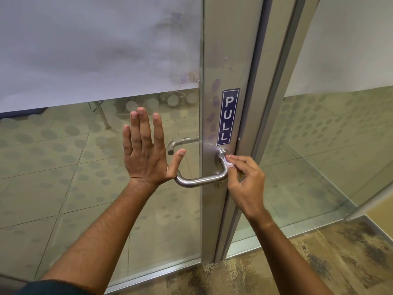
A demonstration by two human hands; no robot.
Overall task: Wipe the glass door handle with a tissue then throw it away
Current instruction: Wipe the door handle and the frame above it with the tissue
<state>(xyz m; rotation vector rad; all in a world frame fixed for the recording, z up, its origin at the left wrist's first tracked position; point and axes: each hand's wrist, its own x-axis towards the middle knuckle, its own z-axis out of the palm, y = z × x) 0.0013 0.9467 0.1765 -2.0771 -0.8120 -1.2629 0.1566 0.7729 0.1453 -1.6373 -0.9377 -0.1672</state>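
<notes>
Left hand flat on glass door beside handle

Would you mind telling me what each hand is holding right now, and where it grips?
The right hand pinches a small white tissue between its fingers, against the curved steel door handle near its upper mount. The left hand, flat and open, holds nothing.

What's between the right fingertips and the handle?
Head view: a small white tissue, pinched by the right hand, sits against the metal door handle near its base.
</notes>
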